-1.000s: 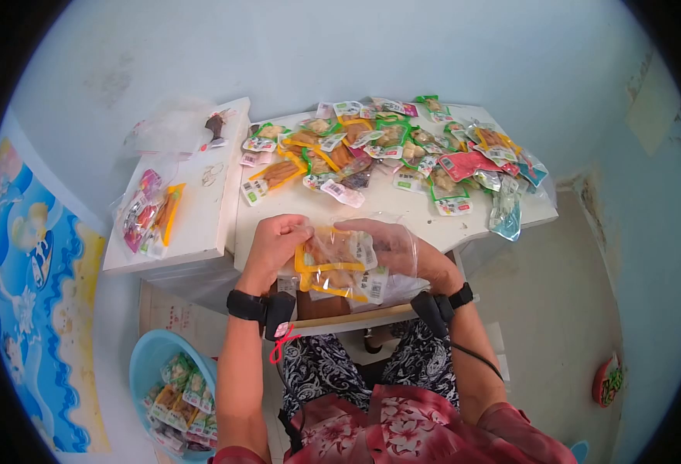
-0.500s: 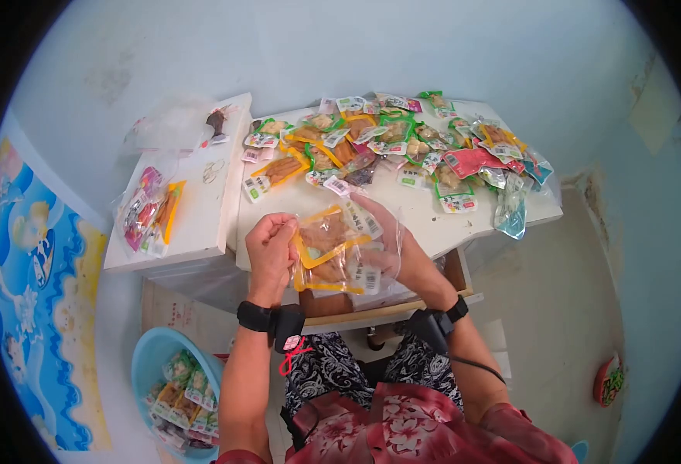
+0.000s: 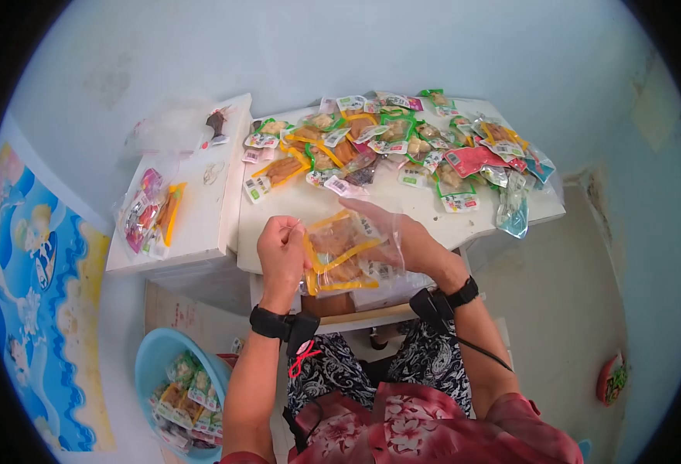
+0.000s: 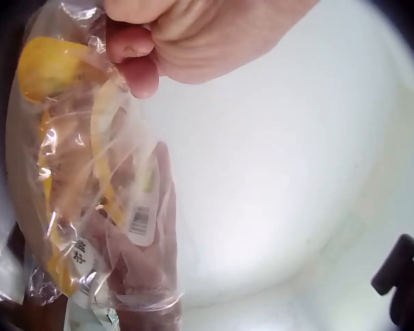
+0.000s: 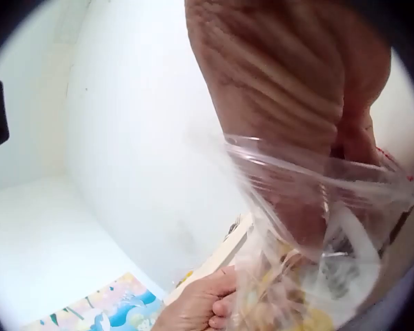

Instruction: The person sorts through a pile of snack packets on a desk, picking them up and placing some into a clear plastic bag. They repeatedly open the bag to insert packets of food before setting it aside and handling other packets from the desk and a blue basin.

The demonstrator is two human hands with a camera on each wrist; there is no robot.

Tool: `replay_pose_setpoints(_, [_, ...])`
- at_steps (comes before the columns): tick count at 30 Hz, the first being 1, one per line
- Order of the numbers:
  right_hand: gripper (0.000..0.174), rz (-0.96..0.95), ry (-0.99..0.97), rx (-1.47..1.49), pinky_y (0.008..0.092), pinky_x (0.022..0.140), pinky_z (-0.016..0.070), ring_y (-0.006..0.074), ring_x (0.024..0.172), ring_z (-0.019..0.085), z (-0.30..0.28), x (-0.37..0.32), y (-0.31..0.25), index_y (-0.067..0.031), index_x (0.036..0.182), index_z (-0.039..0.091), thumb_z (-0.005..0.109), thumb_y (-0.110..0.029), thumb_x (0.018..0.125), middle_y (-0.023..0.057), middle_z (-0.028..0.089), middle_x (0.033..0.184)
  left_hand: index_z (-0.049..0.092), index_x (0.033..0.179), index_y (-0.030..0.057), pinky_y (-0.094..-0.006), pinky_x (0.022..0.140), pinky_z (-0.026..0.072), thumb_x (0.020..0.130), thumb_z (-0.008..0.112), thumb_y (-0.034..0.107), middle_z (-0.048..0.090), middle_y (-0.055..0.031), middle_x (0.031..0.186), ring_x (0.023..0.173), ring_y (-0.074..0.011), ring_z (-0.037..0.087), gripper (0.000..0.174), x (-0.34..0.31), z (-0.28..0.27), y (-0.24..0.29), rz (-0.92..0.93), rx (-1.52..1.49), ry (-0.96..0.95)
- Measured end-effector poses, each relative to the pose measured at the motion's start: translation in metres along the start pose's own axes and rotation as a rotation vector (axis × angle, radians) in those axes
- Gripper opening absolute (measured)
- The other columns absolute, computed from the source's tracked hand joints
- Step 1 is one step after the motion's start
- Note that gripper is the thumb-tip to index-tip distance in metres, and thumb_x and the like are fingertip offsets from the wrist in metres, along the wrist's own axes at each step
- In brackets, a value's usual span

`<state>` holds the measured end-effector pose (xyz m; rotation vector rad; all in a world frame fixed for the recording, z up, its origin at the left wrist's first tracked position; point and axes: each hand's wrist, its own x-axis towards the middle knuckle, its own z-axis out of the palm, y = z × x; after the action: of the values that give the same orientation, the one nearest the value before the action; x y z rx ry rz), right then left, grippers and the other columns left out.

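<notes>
A clear zip bag (image 4: 134,269) with two yellow-edged snack packets (image 3: 336,242) in it hangs between the hands, above the near edge of the table. The left hand (image 3: 282,254) pinches the bag's left end between thumb and curled fingers. From the right, the right hand (image 3: 407,241) reaches into the bag's mouth. Its long fingers lie straight along the packets under the film, as the left wrist view shows. In the right wrist view, the bag's rim (image 5: 297,162) rings that hand near the knuckles. Brown food shows through the packets' clear fronts.
Many mixed snack packets (image 3: 394,131) are heaped across the back of the table (image 3: 464,224). A filled clear bag (image 3: 145,216) lies on the left cabinet (image 3: 209,209). Below the hands a drawer (image 3: 379,313) stands pulled out. A blue basket (image 3: 148,363) of packets stands lower left.
The bag first tipped upward and spread, then levelled and shifted slightly right with both hands. The right hand stays in its mouth; the left keeps its pinch.
</notes>
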<state>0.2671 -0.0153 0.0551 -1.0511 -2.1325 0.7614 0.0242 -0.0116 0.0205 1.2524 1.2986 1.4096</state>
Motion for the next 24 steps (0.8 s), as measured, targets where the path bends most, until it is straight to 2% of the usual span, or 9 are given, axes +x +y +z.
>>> replay_pose_setpoints(1, [0.087,0.097,0.006,-0.002,0.0414,0.104,0.0501,0.0304,0.124,0.063,-0.002,-0.006,-0.007,-0.0189,0.159,0.044,0.083,-0.019,0.081,0.0168,0.063,0.139,0.057,0.105,0.0003,-0.0270,0.040,0.0394,0.101,0.060,0.006,0.062,-0.0052,0.070,0.042,-0.0095,0.049,0.008,-0.001,0.001,0.001,-0.002,-0.004,0.004])
replay_pose_setpoints(4, [0.085,0.084,0.053,-0.225,0.0437,0.093,0.0539,0.0404,0.104,0.067,-0.012,-0.023,-0.019,-0.0251,0.158,0.045,0.084,-0.026,0.082,0.0189,0.069,0.126,0.057,0.106,0.0000,-0.0265,0.039,0.0392,0.101,0.060,0.006,0.062,-0.0055,0.071,0.043,-0.0092,0.050,0.008,-0.001,0.000,-0.002,0.012,0.069,-0.025])
replay_pose_setpoints(7, [0.075,0.218,0.234,-0.036,0.0443,0.085,0.0546,0.0387,0.091,0.068,-0.005,-0.027,-0.008,-0.0212,0.151,0.053,0.083,-0.028,0.083,0.0178,0.072,0.111,0.056,0.105,0.0001,-0.0262,0.039,0.0391,0.102,0.060,0.007,0.062,-0.0050,0.071,0.043,-0.0089,0.050,0.009,-0.003,0.003,0.002,0.012,0.071,-0.042])
replay_pose_setpoints(10, [0.060,0.294,0.212,-0.043,0.0320,0.077,0.0503,0.0165,0.082,0.059,-0.002,-0.020,-0.012,-0.0110,0.143,0.060,0.078,-0.017,0.087,0.0088,0.068,0.096,0.060,0.111,0.0009,-0.0238,0.041,0.0352,0.102,0.063,0.011,0.060,-0.0020,0.071,0.045,-0.0058,0.046,0.014,-0.007,0.003,0.008,-0.009,0.028,-0.071])
replay_pose_setpoints(13, [0.052,0.215,0.288,0.208,0.0294,0.083,0.0511,0.0135,0.089,0.061,0.018,-0.011,0.013,-0.0040,0.136,0.062,0.076,-0.014,0.088,0.0073,0.071,0.101,0.055,0.138,0.0016,-0.0222,0.043,0.0352,0.100,0.069,0.014,0.055,0.0008,0.071,0.049,-0.0041,0.045,0.043,-0.011,-0.005,0.025,-0.088,0.061,-0.211])
replay_pose_setpoints(16, [0.044,0.216,0.439,0.337,0.0288,0.089,0.0513,0.0121,0.100,0.062,0.018,-0.011,0.015,0.0000,0.132,0.064,0.072,-0.006,0.089,0.0066,0.071,0.111,0.029,0.163,0.0048,-0.0199,0.048,0.0360,0.092,0.079,0.012,0.053,0.0017,0.077,0.055,-0.0017,0.044,0.087,-0.017,-0.013,0.034,-0.045,0.025,-0.425])
replay_pose_setpoints(19, [0.033,0.136,0.640,0.315,0.0307,0.095,0.0509,0.0129,0.106,0.064,0.030,-0.010,0.021,0.0000,0.126,0.066,0.067,-0.002,0.093,0.0097,0.073,0.114,0.009,0.168,0.0071,-0.0186,0.054,0.0390,0.084,0.085,0.005,0.053,0.0012,0.085,0.060,-0.0005,0.043,0.113,-0.022,-0.012,0.042,0.014,0.101,-0.531])
replay_pose_setpoints(22, [0.032,0.150,0.709,0.275,0.0301,0.096,0.0497,0.0132,0.107,0.063,0.038,-0.012,0.012,-0.0012,0.127,0.067,0.063,0.001,0.095,0.0089,0.072,0.117,0.014,0.168,0.0065,-0.0185,0.057,0.0411,0.082,0.085,0.000,0.053,0.0008,0.090,0.062,0.0003,0.043,0.112,-0.021,-0.011,0.034,0.049,0.139,-0.502])
replay_pose_setpoints(24, [0.032,0.209,0.726,0.382,0.0292,0.092,0.0505,0.0122,0.103,0.062,0.039,-0.013,0.013,-0.0014,0.128,0.066,0.063,0.001,0.096,0.0078,0.071,0.112,0.016,0.167,0.0066,-0.0183,0.057,0.0420,0.083,0.084,0.000,0.054,0.0015,0.088,0.063,0.0007,0.044,0.108,-0.023,-0.009,0.037,0.031,0.095,-0.493])
